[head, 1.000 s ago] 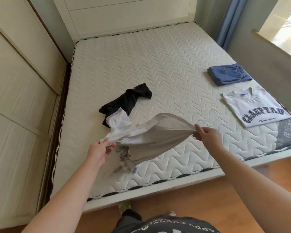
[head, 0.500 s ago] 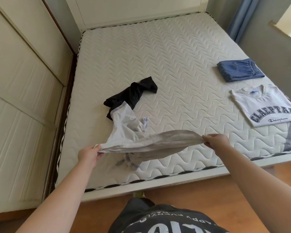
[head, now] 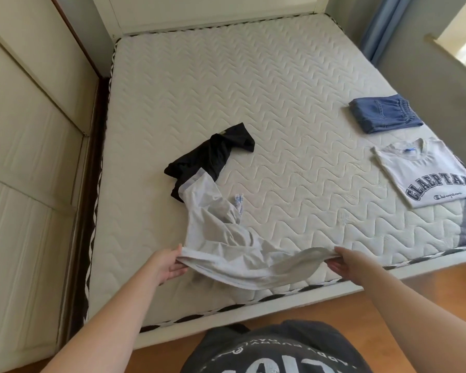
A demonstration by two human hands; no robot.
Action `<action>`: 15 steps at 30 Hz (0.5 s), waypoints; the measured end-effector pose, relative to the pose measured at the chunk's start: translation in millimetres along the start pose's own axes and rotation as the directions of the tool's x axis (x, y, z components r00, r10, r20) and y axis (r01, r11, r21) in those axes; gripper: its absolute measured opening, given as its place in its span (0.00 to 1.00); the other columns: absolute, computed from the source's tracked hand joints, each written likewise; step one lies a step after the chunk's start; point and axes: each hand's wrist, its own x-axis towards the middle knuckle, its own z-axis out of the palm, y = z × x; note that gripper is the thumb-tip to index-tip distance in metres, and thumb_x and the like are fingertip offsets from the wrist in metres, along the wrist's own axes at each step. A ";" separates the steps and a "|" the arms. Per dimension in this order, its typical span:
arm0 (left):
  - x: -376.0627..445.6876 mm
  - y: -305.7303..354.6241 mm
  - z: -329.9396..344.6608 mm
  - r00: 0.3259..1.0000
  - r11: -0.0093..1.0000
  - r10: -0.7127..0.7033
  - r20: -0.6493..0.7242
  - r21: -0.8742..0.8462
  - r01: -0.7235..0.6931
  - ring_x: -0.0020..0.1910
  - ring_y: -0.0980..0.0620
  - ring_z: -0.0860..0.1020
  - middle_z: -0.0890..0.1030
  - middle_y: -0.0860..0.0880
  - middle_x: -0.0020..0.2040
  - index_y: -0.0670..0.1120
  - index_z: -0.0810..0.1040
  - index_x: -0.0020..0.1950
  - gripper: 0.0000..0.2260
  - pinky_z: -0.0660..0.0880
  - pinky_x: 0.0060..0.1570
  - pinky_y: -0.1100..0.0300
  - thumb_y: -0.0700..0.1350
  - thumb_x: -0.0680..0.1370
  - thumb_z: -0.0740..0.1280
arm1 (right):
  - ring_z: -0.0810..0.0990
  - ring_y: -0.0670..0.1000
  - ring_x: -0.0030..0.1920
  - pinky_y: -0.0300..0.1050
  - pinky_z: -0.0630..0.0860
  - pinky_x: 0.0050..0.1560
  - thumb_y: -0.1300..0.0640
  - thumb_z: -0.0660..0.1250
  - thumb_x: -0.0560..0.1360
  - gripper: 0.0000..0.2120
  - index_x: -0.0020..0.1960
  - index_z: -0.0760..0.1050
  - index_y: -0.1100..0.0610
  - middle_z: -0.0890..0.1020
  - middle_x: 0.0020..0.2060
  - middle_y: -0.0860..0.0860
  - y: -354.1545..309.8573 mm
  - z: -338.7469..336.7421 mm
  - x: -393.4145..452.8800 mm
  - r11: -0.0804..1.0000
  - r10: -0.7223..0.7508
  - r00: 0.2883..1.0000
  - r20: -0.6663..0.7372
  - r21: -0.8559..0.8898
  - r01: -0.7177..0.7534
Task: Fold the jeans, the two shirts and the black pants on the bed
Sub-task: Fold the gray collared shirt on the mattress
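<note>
While the left hand [head: 167, 266] and right hand [head: 346, 265] each pinch the second shirt's [head: 226, 238] hem near the bed's [head: 280, 90] edge, the black pants [head: 210, 157] lie crumpled beyond; printed shirt [head: 425, 173] and jeans [head: 382, 117] look folded, roughly half done.

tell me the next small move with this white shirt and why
Probably lower the white shirt flat onto the mattress: the left hand and right hand pinch its hem, but it lies bunched, overlapping the black pants.
</note>
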 end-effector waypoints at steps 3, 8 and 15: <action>0.6 38.4 12.0 0.998 0.998 0.054 0.039 -0.012 -0.054 0.41 0.49 0.79 0.80 0.44 0.44 0.40 0.75 0.53 0.07 0.80 0.30 0.60 0.45 0.82 0.64 | 0.83 0.52 0.27 0.40 0.77 0.22 0.55 0.64 0.81 0.13 0.60 0.73 0.64 0.83 0.28 0.57 -21.8 17.1 5.4 0.971 -0.059 0.998 -0.001 0.234 0.058; -10.8 134.2 32.5 0.967 0.965 0.251 0.034 -0.091 -0.247 0.36 0.51 0.82 0.81 0.44 0.42 0.39 0.76 0.50 0.03 0.80 0.30 0.64 0.39 0.80 0.66 | 0.82 0.54 0.54 0.42 0.79 0.50 0.52 0.56 0.84 0.23 0.74 0.62 0.62 0.79 0.60 0.58 -99.7 32.6 -7.1 0.913 -0.369 0.928 -0.048 0.171 0.372; -70.8 324.5 47.1 0.843 0.812 0.528 -0.107 -0.226 -0.537 0.22 0.56 0.80 0.79 0.43 0.40 0.41 0.72 0.44 0.07 0.78 0.25 0.64 0.38 0.82 0.61 | 0.76 0.53 0.66 0.34 0.78 0.41 0.62 0.56 0.83 0.21 0.75 0.62 0.64 0.72 0.68 0.52 -305.6 37.4 -64.4 0.759 -0.563 0.823 0.076 0.441 0.478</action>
